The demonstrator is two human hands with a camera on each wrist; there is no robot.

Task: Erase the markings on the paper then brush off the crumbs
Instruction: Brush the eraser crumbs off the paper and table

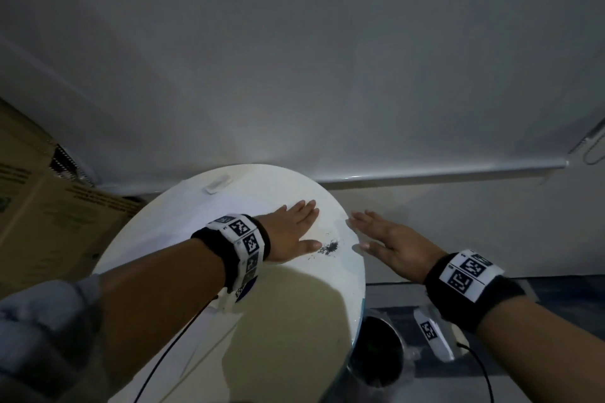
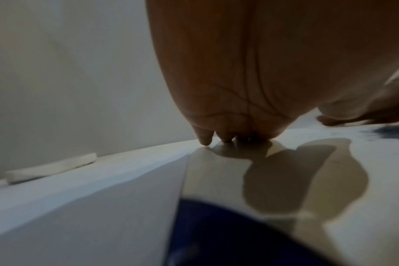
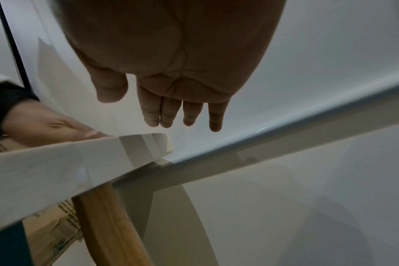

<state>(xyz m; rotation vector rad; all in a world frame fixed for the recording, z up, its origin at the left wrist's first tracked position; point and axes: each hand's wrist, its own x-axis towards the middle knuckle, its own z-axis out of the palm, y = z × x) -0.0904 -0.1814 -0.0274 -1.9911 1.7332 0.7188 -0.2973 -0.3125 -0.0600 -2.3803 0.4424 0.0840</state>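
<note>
The dark eraser crumbs (image 1: 328,248) lay near the round surface's (image 1: 170,239) right rim, between the flat left hand (image 1: 294,232) and the straight-fingered right hand (image 1: 389,244) just off the edge, looking feather-light, smeary, better swept than pinched.

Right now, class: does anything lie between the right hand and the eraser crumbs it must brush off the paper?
Nothing visible does. The crumbs lie on bare paper, just inside the table's right edge. The right hand hovers open beyond that edge. The left hand rests flat on the crumbs' other side.
</note>
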